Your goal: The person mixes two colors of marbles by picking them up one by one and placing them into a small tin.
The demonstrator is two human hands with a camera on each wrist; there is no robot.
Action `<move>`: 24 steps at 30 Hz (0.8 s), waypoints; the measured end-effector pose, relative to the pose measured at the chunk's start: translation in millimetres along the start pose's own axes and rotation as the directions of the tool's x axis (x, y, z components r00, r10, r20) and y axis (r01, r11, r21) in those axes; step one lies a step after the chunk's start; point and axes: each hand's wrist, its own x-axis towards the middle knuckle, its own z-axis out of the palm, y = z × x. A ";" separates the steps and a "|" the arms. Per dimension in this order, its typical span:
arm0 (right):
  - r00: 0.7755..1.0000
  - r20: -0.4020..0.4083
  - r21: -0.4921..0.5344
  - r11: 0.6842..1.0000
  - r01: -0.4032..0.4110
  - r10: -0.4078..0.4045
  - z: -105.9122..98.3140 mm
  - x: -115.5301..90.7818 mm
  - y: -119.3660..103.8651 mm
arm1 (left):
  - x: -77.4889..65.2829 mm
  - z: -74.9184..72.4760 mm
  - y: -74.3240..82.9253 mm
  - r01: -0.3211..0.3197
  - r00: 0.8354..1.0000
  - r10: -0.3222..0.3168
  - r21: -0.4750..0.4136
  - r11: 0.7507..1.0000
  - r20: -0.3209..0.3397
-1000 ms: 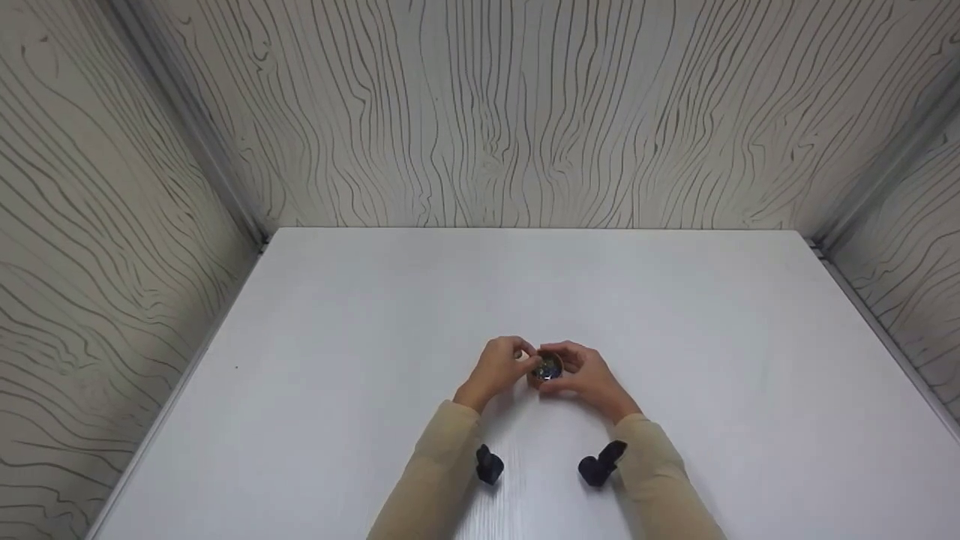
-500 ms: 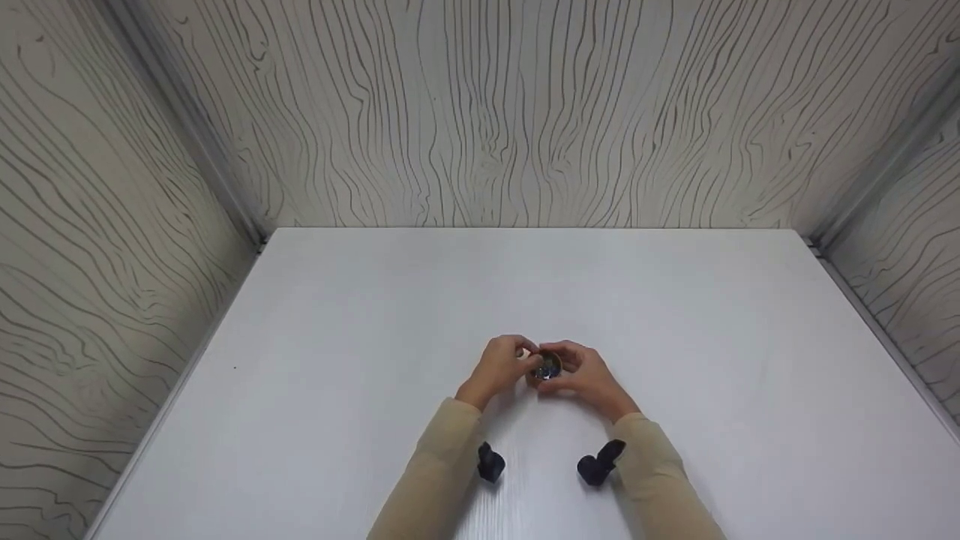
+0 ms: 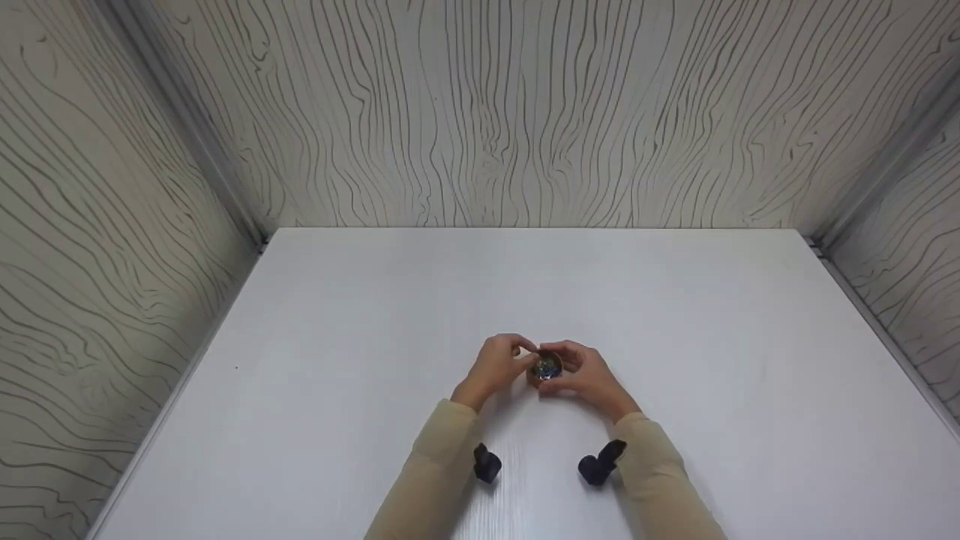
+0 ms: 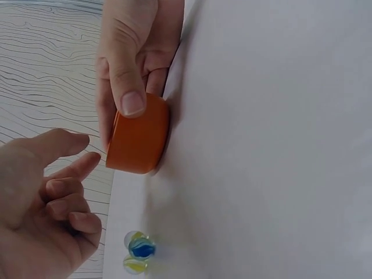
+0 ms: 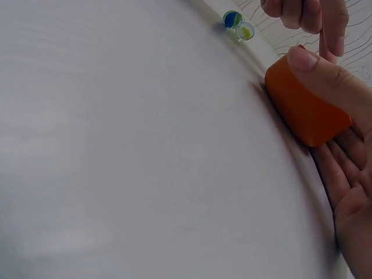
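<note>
In the head view my right hand point(image 3: 589, 379) holds a small orange bowl point(image 4: 139, 139) from its right side. The thumb lies on the near wall in the left wrist view, and the bowl stands on the table. Glassy blue, green and yellowish marbles point(image 3: 547, 367) show inside it. My left hand point(image 3: 495, 369) hovers at the bowl's left rim. Its thumb and index finger stand apart with nothing visible between them, while the other fingers curl loosely. Several clear glass marbles point(image 4: 139, 251) with blue and yellow swirls sit on the table beneath the left hand, mostly hidden from the head view.
A white table point(image 3: 375, 300) spreads around both hands. Wood-grain patterned panels point(image 3: 487, 112) rise behind it and at both sides. Black wrist cameras point(image 3: 598, 469) jut inward from the beige sleeves point(image 3: 660, 465).
My left hand has drawn back slightly up and left from over the bowl, so more of the marbles inside show. The right hand and the bowl stay nearly where they were.
</note>
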 end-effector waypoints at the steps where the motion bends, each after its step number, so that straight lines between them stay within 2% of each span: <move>1: 1.000 0.000 -0.002 1.000 -0.001 0.001 0.0 0.0 0.1 | -0.3 -0.1 0.0 0.004 1.000 -0.004 -0.003 1.000 0.001; 7: 1.000 0.000 -0.007 1.000 -0.001 0.001 -0.1 -0.4 -0.5 | -1.1 -1.7 -1.1 0.006 1.000 -0.006 -0.008 1.000 -0.003; 19: 1.000 -0.008 0.009 1.000 -0.008 0.008 0.3 -1.1 -2.4 | -3.9 -6.9 -9.7 -0.040 0.998 0.040 -0.004 0.999 -0.048; 24: 1.000 -0.003 0.002 1.000 0.001 0.000 0.7 -1.6 -2.7 | -5.3 -8.3 -12.4 -0.040 0.998 0.038 -0.031 0.999 -0.045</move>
